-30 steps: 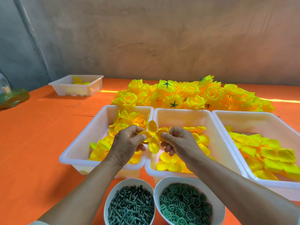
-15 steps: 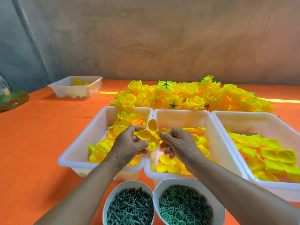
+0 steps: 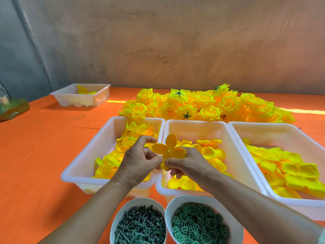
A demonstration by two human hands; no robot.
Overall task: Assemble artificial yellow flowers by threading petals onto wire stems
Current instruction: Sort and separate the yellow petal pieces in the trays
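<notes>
Both hands meet above the shared rims of the left tray (image 3: 84,159) and the middle tray (image 3: 197,129). The left hand (image 3: 139,161) and right hand (image 3: 190,164) each pinch the lower edge of a four-lobed yellow petal piece (image 3: 168,149), thumb tips almost touching, the lobes spread flat and facing up. Loose petals fill both trays and the right tray (image 3: 263,125); all three sit rim to rim. Just below the forearms, two white bowls stand side by side, one holding green pegs (image 3: 140,226), one green rings (image 3: 198,222). Finished flowers (image 3: 207,106) are piled against the trays' far edges. The orange bench (image 3: 44,155) lies bare to the left, out to a small tray (image 3: 98,99) near the wall.
</notes>
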